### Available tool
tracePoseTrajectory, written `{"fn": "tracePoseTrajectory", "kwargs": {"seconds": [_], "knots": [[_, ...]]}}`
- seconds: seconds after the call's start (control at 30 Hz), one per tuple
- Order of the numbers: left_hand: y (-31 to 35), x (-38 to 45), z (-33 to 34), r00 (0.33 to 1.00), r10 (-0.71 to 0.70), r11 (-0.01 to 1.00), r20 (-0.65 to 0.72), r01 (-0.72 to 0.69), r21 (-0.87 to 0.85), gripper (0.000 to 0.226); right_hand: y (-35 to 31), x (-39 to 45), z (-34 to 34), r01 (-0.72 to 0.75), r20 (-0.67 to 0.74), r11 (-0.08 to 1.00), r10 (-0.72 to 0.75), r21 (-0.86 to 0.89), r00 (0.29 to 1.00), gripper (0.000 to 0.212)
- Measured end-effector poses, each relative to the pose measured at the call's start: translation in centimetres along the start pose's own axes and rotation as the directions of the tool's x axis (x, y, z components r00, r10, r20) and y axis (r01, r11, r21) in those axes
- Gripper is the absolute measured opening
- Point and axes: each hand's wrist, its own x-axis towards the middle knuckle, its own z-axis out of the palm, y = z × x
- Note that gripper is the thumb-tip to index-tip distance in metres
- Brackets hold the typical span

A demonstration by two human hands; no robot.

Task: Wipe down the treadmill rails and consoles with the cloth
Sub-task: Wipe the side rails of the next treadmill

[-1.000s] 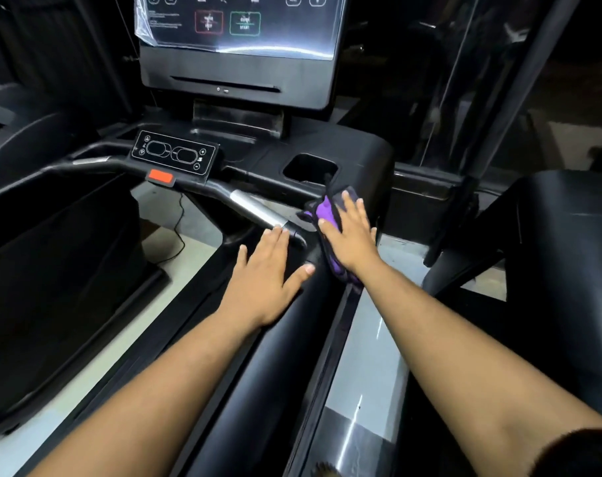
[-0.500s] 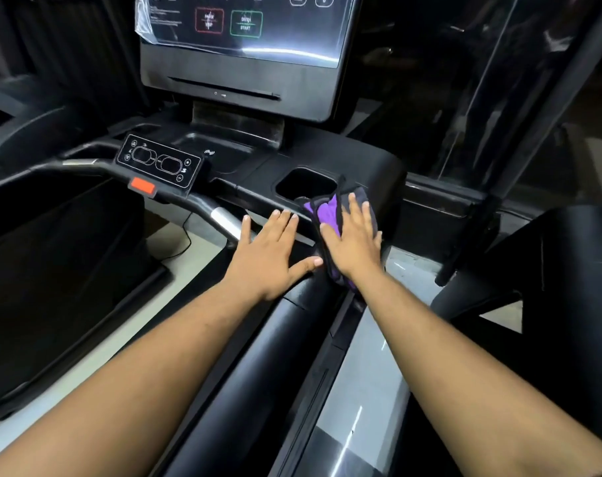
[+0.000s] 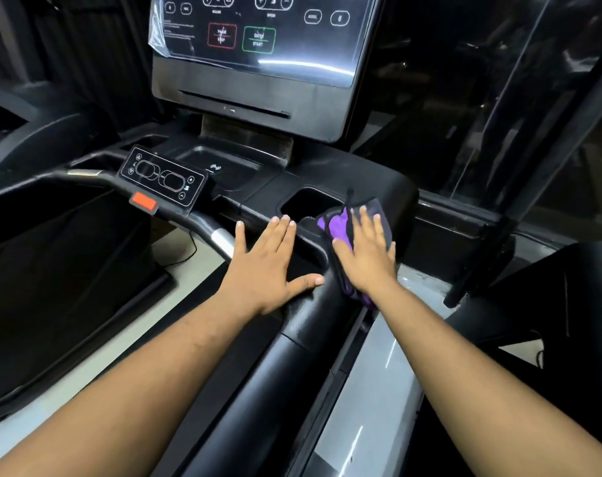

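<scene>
Along the near side of the treadmill, reading from the left, a small control panel (image 3: 162, 177) with an orange tab (image 3: 143, 202) sits on the curved handlebar (image 3: 203, 225), and nothing shows whether it has been wiped. Next comes the left hand (image 3: 268, 266), laid flat on the black side rail (image 3: 292, 339) with its fingers (image 3: 280, 228) straight and slightly spread, thumb stretched out toward the right; it holds nothing and seems only to brace. Just beside it, the right hand (image 3: 368, 253) presses the purple and dark cloth (image 3: 341, 225) flat against the upper end of the rail where it meets the console deck, next to the cup holder (image 3: 304, 201). Its fingers are straight and close together, not curled round the fabric. Above, the big display console (image 3: 258, 46) carries a loose plastic film (image 3: 156, 32) at its left corner. Judging by the cloth's position, the wiping is somewhere in its middle: the rail's top is in hand, while the deck, panel, display and far rail likely remain.
</scene>
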Motion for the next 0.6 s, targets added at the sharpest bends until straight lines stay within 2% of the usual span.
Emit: {"fn": "tracePoseTrajectory", "kwargs": {"seconds": [0.13,0.2,0.27,0.37,0.47,0.6], "knots": [[-1.7,1.7,-1.0,0.998,-0.040,0.996,0.057,0.035,0.079,0.125,3.4,-1.3,-0.5,0.318,0.084,0.947,-0.314,-0.035,0.946,0.079],[-2.5,2.4,-1.5,0.995,-0.054,0.991,0.078,0.044,0.126,0.128,4.8,2.2,-1.8,0.288,0.089,0.956,-0.283,-0.050,0.955,0.080],[-3.3,3.0,-1.8,0.992,-0.084,0.987,0.093,0.070,0.146,0.130,4.3,6.4,-2.5,0.147,0.066,0.986,-0.143,-0.073,0.988,0.075],[-3.9,3.7,-1.6,0.981,-0.138,0.986,0.138,0.124,0.110,0.134,1.6,10.9,-2.6,0.076,0.109,0.970,-0.052,-0.231,0.993,0.070],[-3.8,4.1,-1.2,0.977,-0.160,0.984,0.141,0.147,0.100,0.133,-1.0,13.6,-2.2,0.141,0.174,0.948,-0.094,-0.285,0.980,0.068],[-3.8,3.9,-1.1,0.977,-0.183,0.980,0.106,0.173,0.095,0.133,-5.4,14.4,-0.8,0.308,0.255,0.900,-0.233,-0.310,0.938,0.068]]}}
